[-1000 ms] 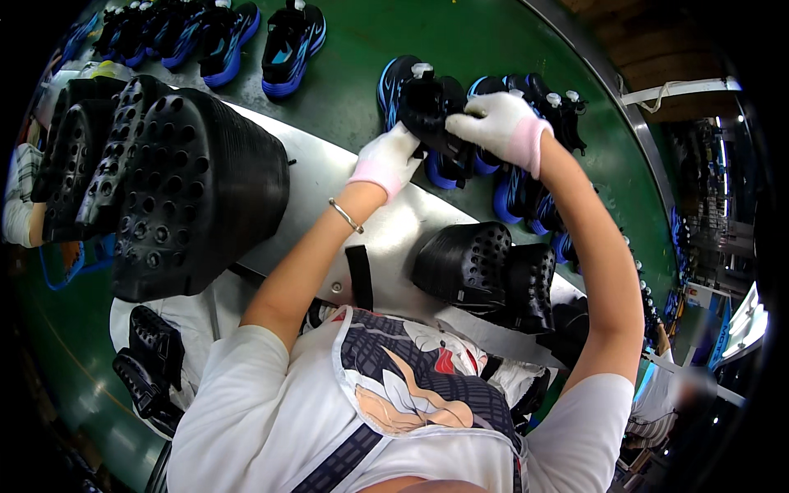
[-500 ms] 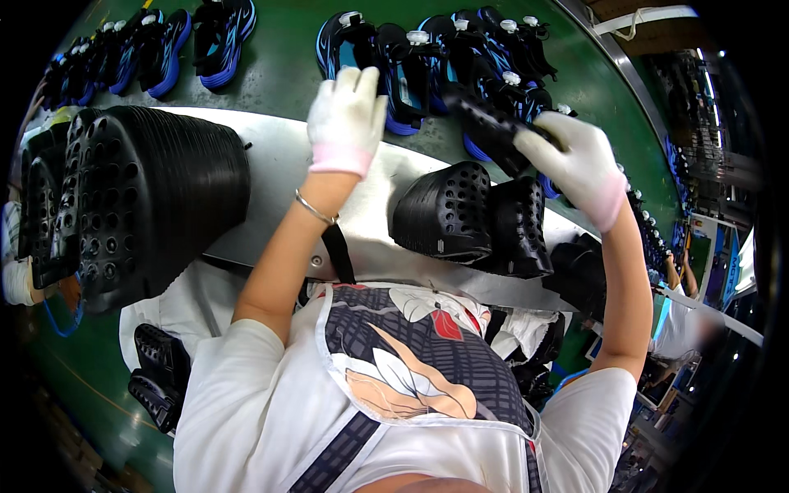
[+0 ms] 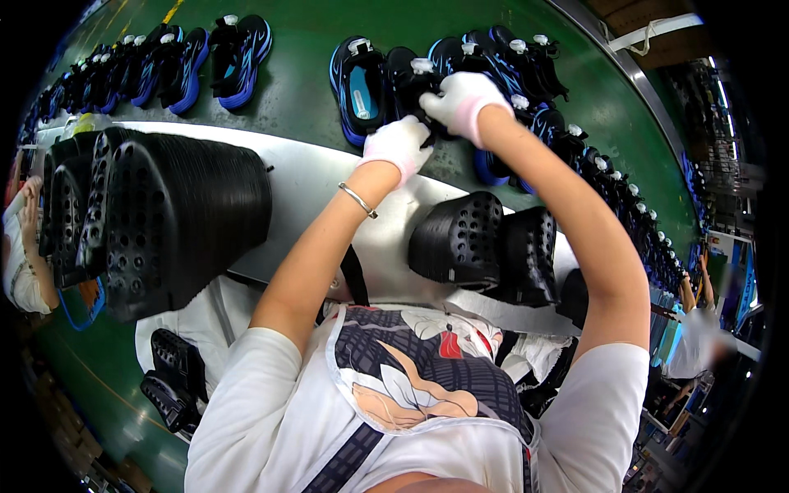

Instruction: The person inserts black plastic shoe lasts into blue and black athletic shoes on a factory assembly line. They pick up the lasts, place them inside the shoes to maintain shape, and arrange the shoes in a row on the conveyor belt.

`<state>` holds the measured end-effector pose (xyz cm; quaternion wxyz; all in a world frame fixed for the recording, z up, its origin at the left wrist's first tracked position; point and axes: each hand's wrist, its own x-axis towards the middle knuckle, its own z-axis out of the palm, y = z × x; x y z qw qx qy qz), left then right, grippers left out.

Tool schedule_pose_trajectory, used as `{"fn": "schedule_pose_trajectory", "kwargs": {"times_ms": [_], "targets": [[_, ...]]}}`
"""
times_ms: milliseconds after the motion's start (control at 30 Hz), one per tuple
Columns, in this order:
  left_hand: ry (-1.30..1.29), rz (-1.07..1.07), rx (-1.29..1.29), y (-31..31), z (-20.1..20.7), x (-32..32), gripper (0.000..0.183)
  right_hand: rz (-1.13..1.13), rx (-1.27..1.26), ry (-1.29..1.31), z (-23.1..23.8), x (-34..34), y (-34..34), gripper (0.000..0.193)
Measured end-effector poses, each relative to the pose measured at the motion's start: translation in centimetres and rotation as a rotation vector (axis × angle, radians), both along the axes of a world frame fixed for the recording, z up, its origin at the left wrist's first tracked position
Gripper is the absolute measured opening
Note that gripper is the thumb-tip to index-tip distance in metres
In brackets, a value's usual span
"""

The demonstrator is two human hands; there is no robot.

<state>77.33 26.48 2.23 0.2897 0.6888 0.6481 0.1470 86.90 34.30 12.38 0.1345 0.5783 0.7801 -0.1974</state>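
Observation:
Both my hands wear white gloves with pink cuffs and meet over a black-and-blue sneaker (image 3: 403,70) at the far edge of the metal ledge (image 3: 300,160). My left hand (image 3: 400,144) curls its fingers around the near end of that shoe. Above it my right hand (image 3: 463,100) is closed near the shoe's opening; what its fingers grip is hidden. On the left stands a big stack of nested black perforated plastic inserts (image 3: 197,193). Smaller insert stacks (image 3: 456,238) lie nearer my right arm. Beside my left hand sits another sneaker (image 3: 359,90) with a light-blue insole.
Rows of similar sneakers (image 3: 242,66) stand on the green surface (image 3: 300,49) at the far left and down the right side. More black inserts (image 3: 177,361) lie low at the left. A co-worker's arm (image 3: 33,246) shows at the left edge.
My right hand has moved left to the sneaker; the black perforated insert it held is no longer clearly visible. My left hand has lowered and shifted right to the same shoe. The view has shifted slightly.

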Motion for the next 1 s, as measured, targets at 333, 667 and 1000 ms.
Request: {"fn": "schedule_pose_trajectory", "kwargs": {"times_ms": [333,667,1000], "targets": [[-0.151,0.099,-0.212,-0.3,-1.0,-0.3,0.036,0.381,0.023,-0.327,-2.1,-3.4,-1.2,0.019],[-0.007,-0.134,-0.024,0.7,-0.3,-0.7,0.031,0.389,0.174,-0.127,-6.4,-2.2,1.9,0.024],[0.019,0.018,0.092,0.8,-2.5,-2.5,0.041,0.557,0.209,0.199,7.0,8.1,-10.8,0.028]]}}
